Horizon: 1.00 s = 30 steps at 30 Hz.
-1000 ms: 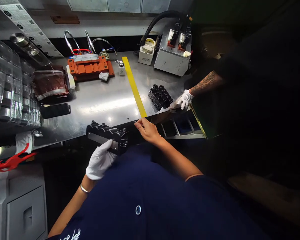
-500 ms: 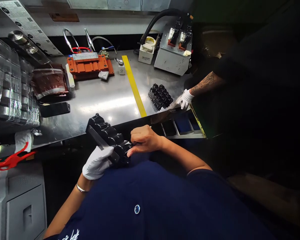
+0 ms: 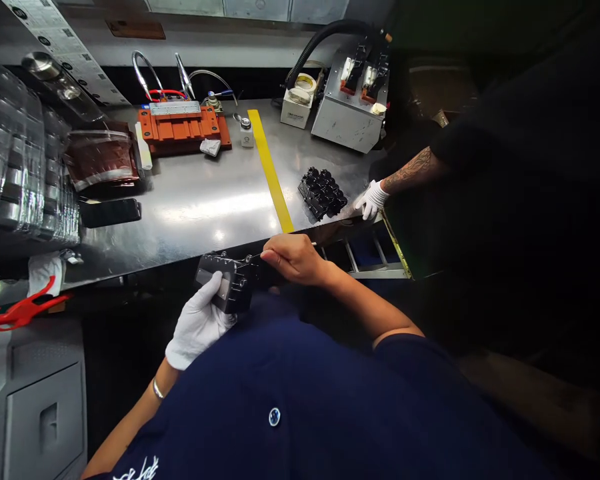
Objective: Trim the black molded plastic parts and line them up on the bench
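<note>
From where I stand, the person in the navy shirt [image 3: 330,400] has a black moulded housing [image 3: 240,287] up in front of the near edge of the steel bench [image 3: 195,183]; the white-gloved left hand [image 3: 199,327] grips it firmly, the thumb pressed over the metal plate [image 3: 224,288] on its face, the fingers wrapped underneath; the housing is tilted, one short end turned toward the other hand. The bare right hand [image 3: 295,259] is curled into a loose fist just beside that end, fingers closed around a slender tool [image 3: 313,244] whose pale end pokes out behind; most of it is hidden, and I cannot tell whether its tip touches the housing.

Beyond the hands, a yellow tape strip [image 3: 270,170] runs across the bench; to its right lies a group of black moulded parts [image 3: 323,193], with a co-worker's white-gloved hand [image 3: 373,199] resting near them at the bench edge; behind these stand a white carton [image 3: 296,112] and a grey metal machine [image 3: 343,117]; left of the strip are a small bottle with a metal cap [image 3: 247,135], an orange fixture [image 3: 180,128], a dark phone [image 3: 111,212] and a stack of clear plastic trays [image 3: 25,160].
</note>
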Tool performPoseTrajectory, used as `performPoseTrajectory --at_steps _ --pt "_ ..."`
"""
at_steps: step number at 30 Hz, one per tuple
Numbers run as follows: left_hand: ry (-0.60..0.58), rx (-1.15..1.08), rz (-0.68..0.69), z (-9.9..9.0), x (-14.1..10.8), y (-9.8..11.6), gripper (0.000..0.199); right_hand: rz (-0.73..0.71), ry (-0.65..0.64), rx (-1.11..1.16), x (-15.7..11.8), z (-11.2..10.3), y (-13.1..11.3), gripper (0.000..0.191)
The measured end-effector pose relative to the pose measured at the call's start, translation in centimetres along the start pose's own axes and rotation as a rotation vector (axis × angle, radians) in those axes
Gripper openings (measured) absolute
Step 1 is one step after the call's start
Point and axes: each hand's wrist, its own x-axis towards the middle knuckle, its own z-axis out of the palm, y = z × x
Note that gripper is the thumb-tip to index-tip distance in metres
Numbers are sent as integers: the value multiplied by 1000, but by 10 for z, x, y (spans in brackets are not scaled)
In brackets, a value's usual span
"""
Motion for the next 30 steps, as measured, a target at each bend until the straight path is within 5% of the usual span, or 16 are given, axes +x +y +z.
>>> performPoseTrajectory --at_steps 7,19,25,27,30 --pt "-29 -63 -41 -8 -2 -14 52 -151 -89 -44 6 -17 1 51" --pt "-109 -176 -138 -11 -6 -26 52 -25 -436 295 6 -26 9 57" --pt "-168 -234 -133 -10 -5 -21 38 180 -934 788 8 -35 17 66" --pt "-215 -296 -84 -11 -4 -13 36 282 -814 883 7 -31 16 68" --pt "-285 -407 -19 -13 -2 -3 39 484 -352 871 4 -13 9 70"
